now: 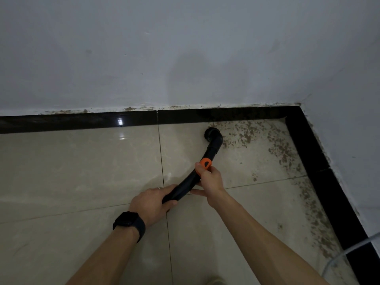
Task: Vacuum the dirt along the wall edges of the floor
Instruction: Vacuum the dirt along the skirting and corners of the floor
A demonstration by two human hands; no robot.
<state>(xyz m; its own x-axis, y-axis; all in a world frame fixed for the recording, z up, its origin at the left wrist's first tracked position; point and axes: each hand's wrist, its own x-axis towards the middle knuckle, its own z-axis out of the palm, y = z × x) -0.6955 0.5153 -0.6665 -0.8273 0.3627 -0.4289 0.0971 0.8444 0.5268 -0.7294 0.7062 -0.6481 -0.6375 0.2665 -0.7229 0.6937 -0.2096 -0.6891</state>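
Left hand (151, 202) and right hand (210, 181) grip the vacuum tube (182, 189); its brush (211, 133) meets dirt (247, 132) on the beige floor (82, 171) by the far black skirting (82, 121).

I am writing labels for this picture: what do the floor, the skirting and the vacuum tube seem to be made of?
Floor: likely glazed ceramic tile, beige; glossy reflection, grout lines. Skirting: probably black polished tile; bright highlight, a joint. Vacuum tube: apparently smooth black plastic, with an orange part.
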